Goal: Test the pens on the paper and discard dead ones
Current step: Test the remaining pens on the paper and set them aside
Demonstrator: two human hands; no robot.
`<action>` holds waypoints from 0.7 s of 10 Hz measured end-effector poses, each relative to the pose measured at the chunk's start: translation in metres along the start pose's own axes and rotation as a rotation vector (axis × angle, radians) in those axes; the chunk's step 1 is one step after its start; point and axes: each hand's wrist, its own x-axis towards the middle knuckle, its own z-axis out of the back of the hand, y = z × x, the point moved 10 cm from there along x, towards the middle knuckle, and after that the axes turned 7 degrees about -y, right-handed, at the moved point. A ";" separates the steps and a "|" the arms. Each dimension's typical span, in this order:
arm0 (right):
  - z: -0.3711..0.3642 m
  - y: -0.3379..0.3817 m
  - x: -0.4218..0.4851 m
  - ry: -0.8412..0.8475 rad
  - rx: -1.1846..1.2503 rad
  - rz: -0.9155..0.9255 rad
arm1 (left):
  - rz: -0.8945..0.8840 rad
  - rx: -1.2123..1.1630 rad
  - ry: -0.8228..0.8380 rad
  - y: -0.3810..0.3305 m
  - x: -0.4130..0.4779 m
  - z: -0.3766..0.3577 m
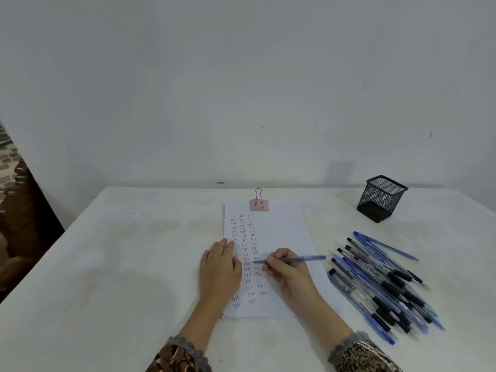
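pen [308, 258] in right grip [291, 276], tip on paper [281, 226]

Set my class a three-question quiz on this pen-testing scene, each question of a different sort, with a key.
1. True or false: the left hand rests flat on the left edge of the paper.
2. What holds the blue pen? A: the left hand. B: the right hand. C: nothing, it lies on the table.
3. Fill in: the pen pile lies to the paper's ___.

Key: 1 true; 2 B; 3 right.
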 end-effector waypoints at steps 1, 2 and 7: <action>-0.003 0.006 -0.006 0.003 -0.117 0.121 | -0.002 -0.007 -0.003 -0.001 0.000 0.001; 0.004 0.008 -0.011 -0.066 -0.277 0.238 | 0.000 -0.004 -0.002 -0.001 0.000 0.001; -0.007 0.002 -0.017 -0.033 -0.556 0.272 | 0.003 0.008 0.007 -0.001 0.000 0.000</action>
